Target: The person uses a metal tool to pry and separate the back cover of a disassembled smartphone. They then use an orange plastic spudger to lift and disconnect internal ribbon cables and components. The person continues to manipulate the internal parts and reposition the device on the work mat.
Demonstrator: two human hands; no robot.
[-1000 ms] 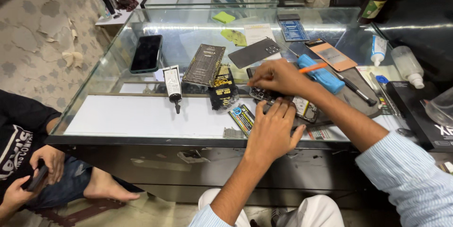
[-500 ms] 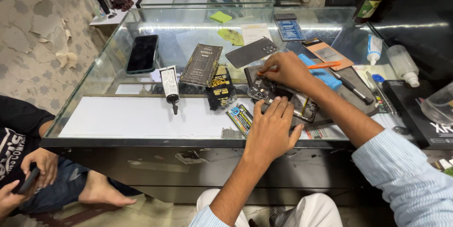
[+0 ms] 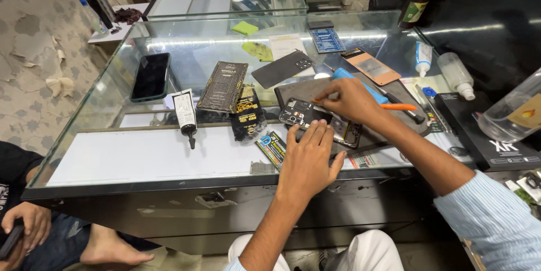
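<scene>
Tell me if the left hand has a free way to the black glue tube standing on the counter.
Probably yes: the left hand rests on the opened phone, and only bare counter lies between it and the glue tube.

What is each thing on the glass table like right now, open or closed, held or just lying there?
Opened phone: back off, insides showing, lying flat.
Left hand: pressing on the phone.
Right hand: fingers pinched over the phone.
Back cover: removed, lying apart.
Dark phone: screen off.
Glue tube: lying untouched.
Brown bottle: upright, capped.
</scene>
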